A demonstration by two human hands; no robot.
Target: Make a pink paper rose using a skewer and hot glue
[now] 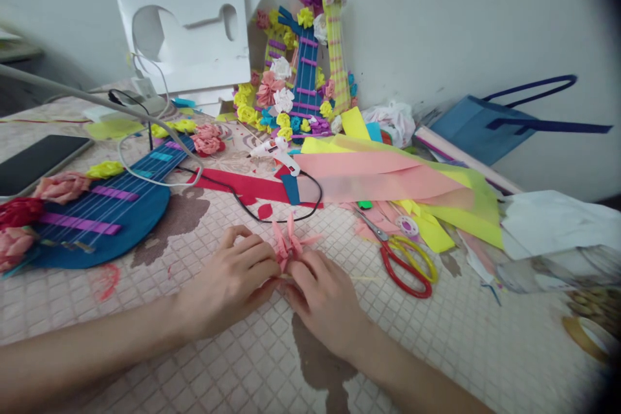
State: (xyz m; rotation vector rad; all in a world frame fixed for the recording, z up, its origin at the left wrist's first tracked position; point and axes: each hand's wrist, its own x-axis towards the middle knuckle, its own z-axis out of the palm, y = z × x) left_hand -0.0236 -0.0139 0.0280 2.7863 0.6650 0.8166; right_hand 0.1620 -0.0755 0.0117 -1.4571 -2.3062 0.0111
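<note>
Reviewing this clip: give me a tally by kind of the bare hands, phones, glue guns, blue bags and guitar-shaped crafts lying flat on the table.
Bare hands: 2 (left hand, right hand)
Phone: 1
Glue gun: 1
Blue bag: 1
Guitar-shaped craft lying flat: 1
Total: 6

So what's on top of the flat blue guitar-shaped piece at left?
Across the flat blue guitar-shaped piece lie purple strips and light blue strips, with thin pale strings running lengthwise. A white cable loops over it. Whatever its body covers can't be seen.
</note>
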